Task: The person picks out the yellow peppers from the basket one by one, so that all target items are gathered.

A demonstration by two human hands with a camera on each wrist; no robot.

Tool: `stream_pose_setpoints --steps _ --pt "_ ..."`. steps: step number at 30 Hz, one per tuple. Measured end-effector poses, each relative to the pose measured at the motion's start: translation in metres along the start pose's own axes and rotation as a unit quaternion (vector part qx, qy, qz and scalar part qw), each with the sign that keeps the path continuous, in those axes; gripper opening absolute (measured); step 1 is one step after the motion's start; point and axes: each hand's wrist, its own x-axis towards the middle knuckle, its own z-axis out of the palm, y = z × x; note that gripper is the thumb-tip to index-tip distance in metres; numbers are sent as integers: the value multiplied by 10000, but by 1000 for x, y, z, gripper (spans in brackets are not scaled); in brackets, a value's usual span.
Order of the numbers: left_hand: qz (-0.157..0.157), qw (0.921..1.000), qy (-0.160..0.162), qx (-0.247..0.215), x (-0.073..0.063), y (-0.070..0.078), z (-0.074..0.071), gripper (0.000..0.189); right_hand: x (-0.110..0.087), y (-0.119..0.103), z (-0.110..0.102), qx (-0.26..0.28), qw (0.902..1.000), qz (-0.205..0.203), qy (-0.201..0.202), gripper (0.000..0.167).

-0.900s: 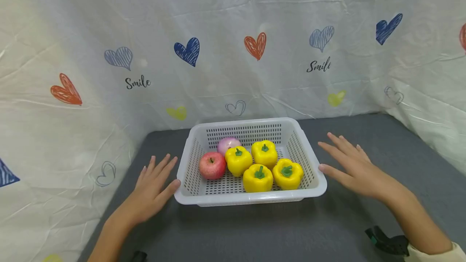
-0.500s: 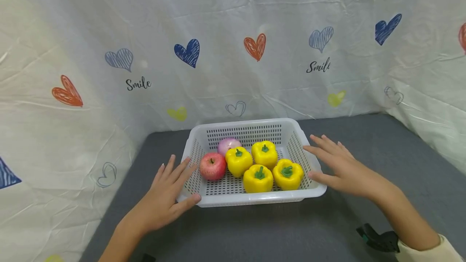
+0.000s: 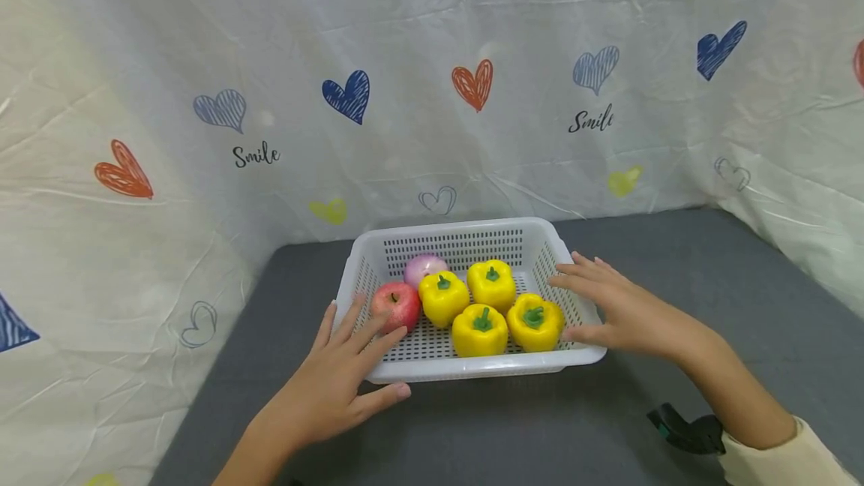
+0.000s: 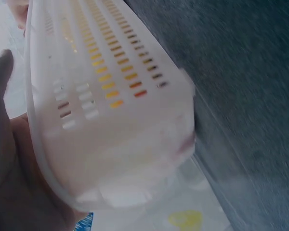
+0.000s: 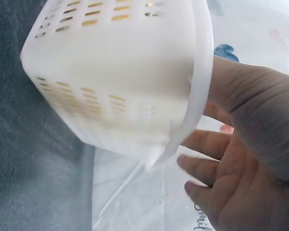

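A white slotted plastic basket (image 3: 466,370) stands on the dark table. Inside it lie a red apple (image 3: 398,300), a purple onion (image 3: 424,266) and several yellow bell peppers, one pepper (image 3: 480,336) at the front. My left hand (image 3: 337,381), fingers spread, hovers over the basket's front left corner, its fingertips overlapping the apple in the head view. Over the right rim reaches my right hand (image 3: 628,313), fingers extended, close to the right-hand pepper (image 3: 535,325). Both wrist views show the basket's outer wall (image 5: 120,62) beside a palm that holds nothing.
Behind the table hangs a white sheet (image 3: 405,163) printed with hearts and "Smile". The dark grey tabletop (image 3: 472,433) extends in front of the basket and to its right. A black wrist strap (image 3: 688,433) sits on the right forearm.
My left hand has moved right, from beside the basket to over its front left corner and the apple's edge. The right hand has come left over the right rim. The basket stays put.
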Motion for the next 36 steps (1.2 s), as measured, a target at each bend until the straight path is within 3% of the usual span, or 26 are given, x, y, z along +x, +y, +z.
stream_pose_setpoints --steps 4,12,19,29,36 --pt "187 9998 -5 -4 3 5 2 61 7 -3 4 65 9999 -63 -118 63" --pt "683 9966 454 -70 9 12 7 39 20 -9 11 121 9988 46 -472 65" --pt "548 9983 200 74 11 12 9 36 29 -12 18 -191 9978 35 -639 72" --pt "519 9985 142 114 11 12 10 37 40 -12 28 -934 9918 149 -855 86" --pt "542 9983 163 102 12 11 11 37 41 -15 31 -1124 9906 182 -756 82"
